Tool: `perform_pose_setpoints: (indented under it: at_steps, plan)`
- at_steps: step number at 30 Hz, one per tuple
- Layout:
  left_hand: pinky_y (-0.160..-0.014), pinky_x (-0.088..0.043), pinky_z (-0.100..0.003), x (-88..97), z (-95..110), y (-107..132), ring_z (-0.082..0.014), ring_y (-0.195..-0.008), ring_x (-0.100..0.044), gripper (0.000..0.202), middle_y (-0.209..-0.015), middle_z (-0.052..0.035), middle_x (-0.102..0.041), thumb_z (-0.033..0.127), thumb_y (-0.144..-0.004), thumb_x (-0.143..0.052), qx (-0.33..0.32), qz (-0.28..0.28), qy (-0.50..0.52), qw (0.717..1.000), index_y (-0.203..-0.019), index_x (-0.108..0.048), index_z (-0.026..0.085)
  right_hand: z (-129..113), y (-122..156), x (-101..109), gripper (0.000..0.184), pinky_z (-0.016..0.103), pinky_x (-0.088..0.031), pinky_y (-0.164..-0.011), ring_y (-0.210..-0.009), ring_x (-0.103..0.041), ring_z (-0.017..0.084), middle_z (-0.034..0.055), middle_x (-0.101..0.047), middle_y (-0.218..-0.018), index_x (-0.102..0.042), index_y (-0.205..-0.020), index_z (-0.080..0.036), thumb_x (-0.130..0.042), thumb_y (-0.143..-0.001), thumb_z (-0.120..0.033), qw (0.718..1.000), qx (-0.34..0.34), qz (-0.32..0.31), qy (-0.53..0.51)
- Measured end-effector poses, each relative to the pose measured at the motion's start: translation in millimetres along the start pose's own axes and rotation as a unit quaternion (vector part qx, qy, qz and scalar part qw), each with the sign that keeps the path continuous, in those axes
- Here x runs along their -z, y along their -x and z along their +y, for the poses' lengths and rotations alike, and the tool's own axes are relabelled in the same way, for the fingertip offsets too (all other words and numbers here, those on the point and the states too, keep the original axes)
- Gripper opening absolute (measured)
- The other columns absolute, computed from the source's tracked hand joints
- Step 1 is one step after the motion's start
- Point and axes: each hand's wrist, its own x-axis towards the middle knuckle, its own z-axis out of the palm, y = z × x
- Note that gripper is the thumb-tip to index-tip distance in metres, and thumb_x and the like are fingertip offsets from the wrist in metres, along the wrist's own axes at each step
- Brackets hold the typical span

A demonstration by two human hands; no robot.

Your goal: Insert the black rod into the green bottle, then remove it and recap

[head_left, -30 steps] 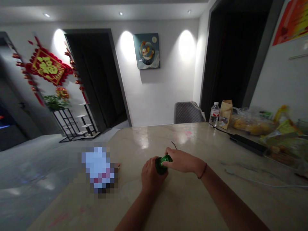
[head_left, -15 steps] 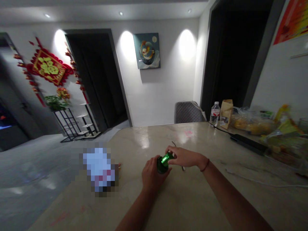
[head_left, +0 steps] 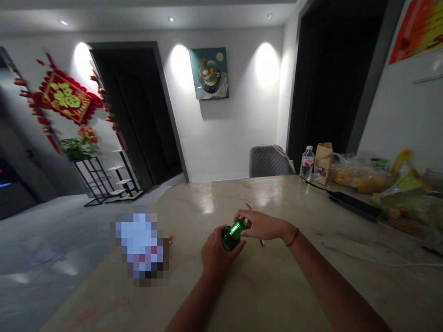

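Note:
A small glossy green bottle [head_left: 234, 235] lies tilted between my hands, a little above the pale marble-look countertop [head_left: 294, 281]. My left hand [head_left: 218, 256] wraps around its lower end. My right hand [head_left: 259, 228] comes in from the right, with its fingers gripping the upper end. The bottle's far side is hidden by my fingers. A thin dark wire [head_left: 248, 206] lies on the counter just beyond my right hand.
A pixelated object [head_left: 140, 244] lies at the counter's left edge. At the back right stand a water bottle [head_left: 307, 163], a paper bag [head_left: 323, 163], plastic food bags [head_left: 360, 180] and a black power strip [head_left: 355, 205]. A white cable [head_left: 367, 261] crosses the counter.
My right hand has slid back along the green bottle, so more of its shiny side shows. The bottle has turned slightly between my hands.

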Motion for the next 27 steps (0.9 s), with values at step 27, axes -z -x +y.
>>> perform_pose_setpoints:
  at_steps: [27]
  plan:
    - [-0.063, -0.044, -0.026, -6.3, 1.5, -3.9, -0.0183, -0.076, -0.062, 0.044, -0.084, -0.0048, -0.065, 0.043, -0.065, -0.058, 0.059, 0.019, -0.001, 0.998, -0.101, -0.05, 0.019, -8.7, -6.1, -10.5, 0.037, 0.022, -0.037, -0.063, -0.069, -0.052, 0.012, 0.0055, -0.059, -0.087, -0.049, -0.106, -0.015, -0.057, -0.071, -0.025, 0.996, -0.051, 0.07, -0.005]
